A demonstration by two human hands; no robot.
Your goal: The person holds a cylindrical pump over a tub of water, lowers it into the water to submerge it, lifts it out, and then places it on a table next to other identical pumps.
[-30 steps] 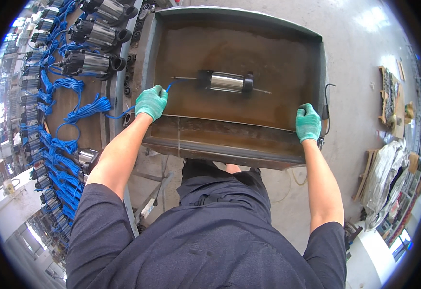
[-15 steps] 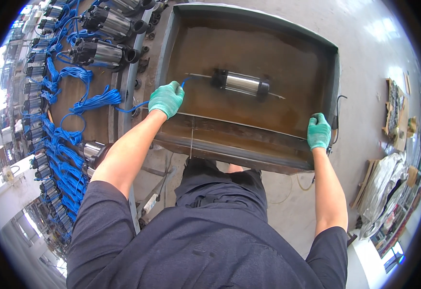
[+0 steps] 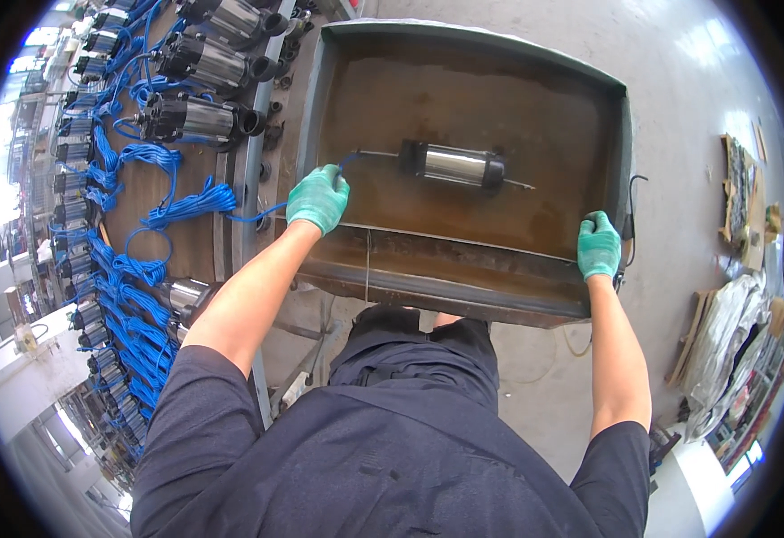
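A silver cylindrical pump (image 3: 453,166) with black ends lies in brownish water inside a grey metal tank (image 3: 629,134). Thin rods stick out from both of its ends. My left hand (image 3: 318,199), in a green glove, is closed on a blue cable (image 3: 271,211) over the tank's near left part. That cable runs left to a coiled blue bundle (image 3: 196,204) and, on the other side, toward the pump's left rod. At the near right corner my right hand (image 3: 599,244), also gloved in green, is closed on the tank's rim.
Several similar pumps (image 3: 199,121) and many blue cable coils (image 3: 132,305) line the rack on the left. A black hooked wire (image 3: 631,215) rises beside the tank's right wall. Pallets with grey sheeting (image 3: 723,336) stand on the floor at right.
The whole view has shifted slightly, with the tank sitting a little lower in it. Both hands keep their holds, and the pump stays in place in the water.
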